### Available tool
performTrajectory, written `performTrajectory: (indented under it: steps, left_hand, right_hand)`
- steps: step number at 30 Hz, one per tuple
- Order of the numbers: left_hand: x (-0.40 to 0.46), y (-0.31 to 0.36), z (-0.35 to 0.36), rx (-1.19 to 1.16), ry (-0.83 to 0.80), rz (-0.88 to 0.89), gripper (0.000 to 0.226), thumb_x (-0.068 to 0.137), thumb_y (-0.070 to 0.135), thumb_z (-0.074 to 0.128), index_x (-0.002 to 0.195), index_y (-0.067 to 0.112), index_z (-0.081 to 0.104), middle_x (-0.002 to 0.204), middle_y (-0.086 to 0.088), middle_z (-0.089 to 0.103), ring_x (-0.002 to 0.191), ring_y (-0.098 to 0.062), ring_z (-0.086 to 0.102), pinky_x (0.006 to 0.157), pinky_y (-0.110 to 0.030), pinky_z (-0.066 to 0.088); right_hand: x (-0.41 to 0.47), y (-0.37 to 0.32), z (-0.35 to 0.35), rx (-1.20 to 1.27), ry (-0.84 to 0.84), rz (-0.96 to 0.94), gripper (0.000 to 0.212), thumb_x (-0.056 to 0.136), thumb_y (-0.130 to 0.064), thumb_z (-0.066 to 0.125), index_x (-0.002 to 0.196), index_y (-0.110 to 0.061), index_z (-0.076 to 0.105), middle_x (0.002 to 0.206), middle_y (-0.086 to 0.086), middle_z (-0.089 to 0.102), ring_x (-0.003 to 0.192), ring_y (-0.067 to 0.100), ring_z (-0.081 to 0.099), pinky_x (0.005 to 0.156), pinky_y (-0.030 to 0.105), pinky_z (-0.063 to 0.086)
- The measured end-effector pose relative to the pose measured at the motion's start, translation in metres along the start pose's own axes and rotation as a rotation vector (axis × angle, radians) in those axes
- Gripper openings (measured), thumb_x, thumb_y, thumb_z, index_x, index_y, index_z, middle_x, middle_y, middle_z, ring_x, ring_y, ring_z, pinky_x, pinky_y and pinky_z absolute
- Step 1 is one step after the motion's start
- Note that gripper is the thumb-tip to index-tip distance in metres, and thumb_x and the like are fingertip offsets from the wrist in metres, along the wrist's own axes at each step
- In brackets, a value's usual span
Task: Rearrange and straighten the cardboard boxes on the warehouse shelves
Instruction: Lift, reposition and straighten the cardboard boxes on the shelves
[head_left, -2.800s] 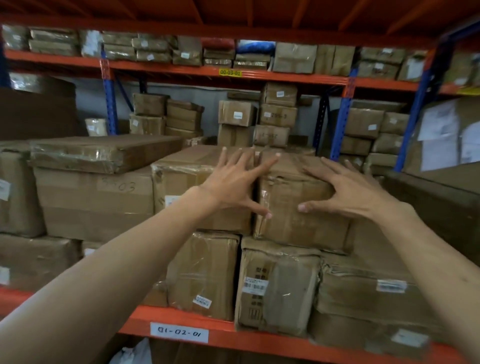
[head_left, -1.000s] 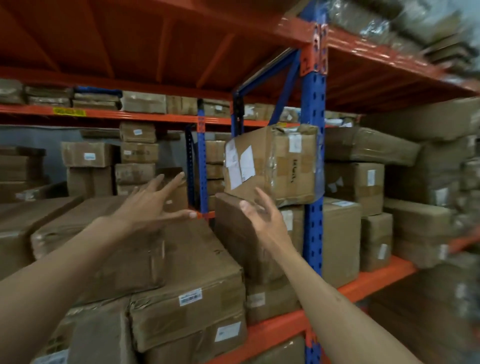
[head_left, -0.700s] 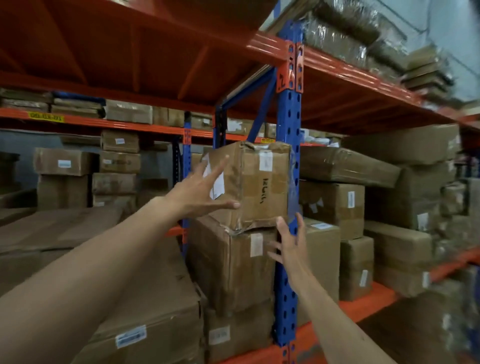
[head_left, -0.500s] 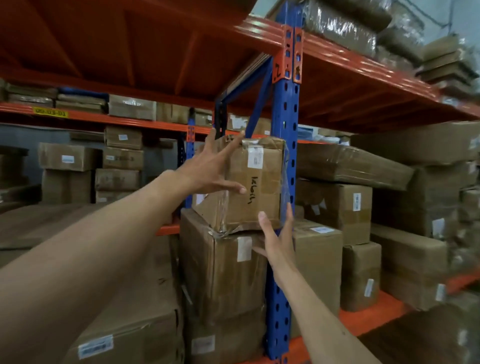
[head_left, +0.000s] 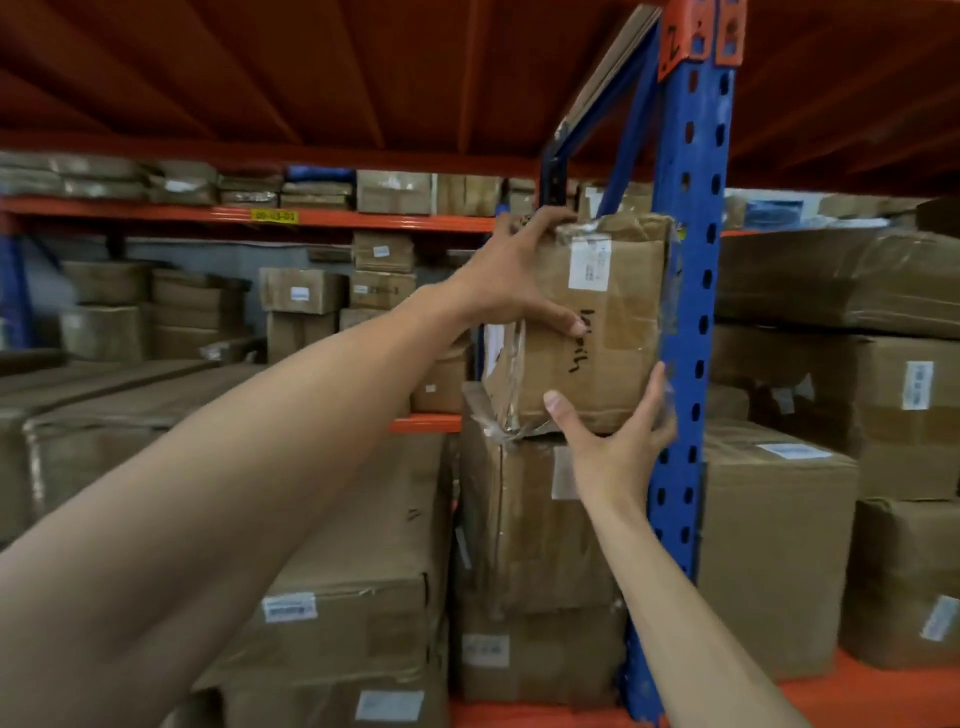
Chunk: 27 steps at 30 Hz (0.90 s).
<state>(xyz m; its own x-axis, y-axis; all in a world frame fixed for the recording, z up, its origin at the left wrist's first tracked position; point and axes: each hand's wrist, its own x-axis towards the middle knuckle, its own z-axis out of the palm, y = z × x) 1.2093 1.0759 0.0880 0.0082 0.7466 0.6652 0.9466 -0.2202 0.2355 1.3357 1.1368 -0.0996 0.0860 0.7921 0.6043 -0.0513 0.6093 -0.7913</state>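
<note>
We hold the small brown taped cardboard box (head_left: 597, 332) atop the tall wrapped carton (head_left: 524, 525), hard by the blue steel upright (head_left: 688, 322). Our left hand (head_left: 511, 280) grasps its top-left corner; our right hand (head_left: 621, 431) cups its lower right edge, fingers (head_left: 657, 389) curled around it. We should turn it square, lifting slightly so the torn tape underneath does not snag.

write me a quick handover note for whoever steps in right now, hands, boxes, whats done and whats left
Left hand grips the top left corner of the small top box, thumb on its front.
Right hand holds its lower right corner from below.
The box sits tilted on the tall box, close to the blue upright.
Done: both hands have hold of it.
Left: square it on the stack, then probably check neighbouring boxes.
</note>
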Motion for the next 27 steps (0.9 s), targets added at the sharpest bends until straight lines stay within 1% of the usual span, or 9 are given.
performTrajectory:
  steps: [3, 6, 9, 12, 15, 17, 21, 24, 27]
  left_hand:
    - [-0.017, -0.001, -0.005, -0.024, 0.048, -0.001, 0.121, 0.045, 0.06, 0.096, 0.146, 0.045, 0.032, 0.142, -0.005, 0.032, 0.13, -0.033, 0.043, 0.112, -0.05, 0.042]
    - [-0.033, -0.008, -0.01, -0.025, 0.11, -0.008, 0.117, 0.045, 0.064, 0.094, 0.143, 0.046, 0.033, 0.14, -0.005, 0.036, 0.128, -0.034, 0.046, 0.11, -0.054, 0.044]
    - [-0.043, -0.017, -0.021, 0.006, 0.148, -0.033, 0.116, 0.044, 0.071, 0.09, 0.142, 0.043, 0.034, 0.139, -0.005, 0.038, 0.125, -0.034, 0.05, 0.108, -0.054, 0.046]
    - [-0.042, -0.025, -0.037, 0.087, 0.114, -0.069, 0.119, 0.043, 0.075, 0.088, 0.142, 0.043, 0.031, 0.14, -0.007, 0.037, 0.126, -0.037, 0.049, 0.108, -0.056, 0.045]
    - [-0.041, -0.034, -0.052, 0.129, 0.06, -0.088, 0.126, 0.04, 0.081, 0.084, 0.145, 0.059, 0.019, 0.144, -0.011, 0.031, 0.131, -0.045, 0.043, 0.111, -0.058, 0.04]
    - [-0.045, -0.042, -0.054, 0.121, 0.055, -0.084, 0.128, 0.04, 0.087, 0.079, 0.144, 0.075, 0.005, 0.139, -0.01, 0.028, 0.13, -0.045, 0.04, 0.113, -0.056, 0.038]
    - [-0.063, -0.064, -0.049, 0.044, 0.145, -0.079, 0.118, 0.048, 0.089, 0.074, 0.14, 0.079, 0.002, 0.124, 0.0, 0.025, 0.114, -0.03, 0.042, 0.107, -0.051, 0.046]
    - [-0.079, -0.081, -0.049, 0.064, 0.204, -0.099, 0.113, 0.052, 0.092, 0.067, 0.141, 0.078, -0.002, 0.131, -0.006, 0.026, 0.118, -0.042, 0.047, 0.1, -0.052, 0.049]
    - [-0.1, -0.101, -0.051, 0.113, 0.238, -0.144, 0.105, 0.059, 0.093, 0.062, 0.142, 0.078, -0.001, 0.133, -0.011, 0.03, 0.114, -0.046, 0.051, 0.098, -0.054, 0.048]
  right_hand:
    - [-0.01, 0.003, 0.003, -0.005, 0.034, -0.09, 0.12, 0.074, -0.061, 0.085, 0.163, -0.046, 0.006, 0.169, -0.009, 0.005, 0.152, 0.02, 0.02, 0.112, 0.04, 0.036]
    - [-0.011, 0.003, -0.001, 0.059, -0.01, -0.093, 0.121, 0.066, -0.063, 0.089, 0.158, -0.057, 0.01, 0.163, -0.004, 0.016, 0.138, 0.014, 0.032, 0.105, 0.035, 0.038]
    - [0.001, -0.005, -0.009, 0.012, -0.119, -0.116, 0.125, 0.064, -0.065, 0.088, 0.158, -0.06, 0.004, 0.17, -0.005, 0.015, 0.15, 0.021, 0.024, 0.115, 0.049, 0.033]
    - [0.008, -0.019, -0.008, -0.06, -0.204, -0.123, 0.134, 0.06, -0.07, 0.086, 0.155, -0.064, -0.008, 0.172, 0.002, 0.009, 0.153, 0.029, 0.018, 0.117, 0.056, 0.028]
    - [0.009, -0.031, -0.002, -0.075, -0.224, -0.093, 0.137, 0.056, -0.068, 0.09, 0.148, -0.073, -0.011, 0.168, 0.013, 0.013, 0.149, 0.036, 0.024, 0.113, 0.06, 0.031]
    - [0.012, -0.036, 0.0, -0.068, -0.212, -0.089, 0.135, 0.054, -0.064, 0.093, 0.147, -0.077, -0.006, 0.165, 0.013, 0.015, 0.147, 0.037, 0.028, 0.113, 0.059, 0.034]
    - [0.018, -0.042, 0.005, -0.106, -0.243, -0.17, 0.123, 0.055, -0.064, 0.089, 0.143, -0.082, 0.006, 0.157, 0.007, 0.018, 0.146, 0.038, 0.03, 0.112, 0.058, 0.035]
    - [0.025, -0.051, 0.01, -0.153, -0.323, -0.259, 0.115, 0.06, -0.058, 0.089, 0.144, -0.081, 0.013, 0.147, -0.002, 0.019, 0.142, 0.035, 0.03, 0.11, 0.057, 0.038]
    - [0.031, -0.063, 0.017, -0.217, -0.416, -0.363, 0.11, 0.065, -0.05, 0.09, 0.147, -0.076, 0.021, 0.153, -0.001, 0.016, 0.144, 0.034, 0.027, 0.115, 0.056, 0.035]
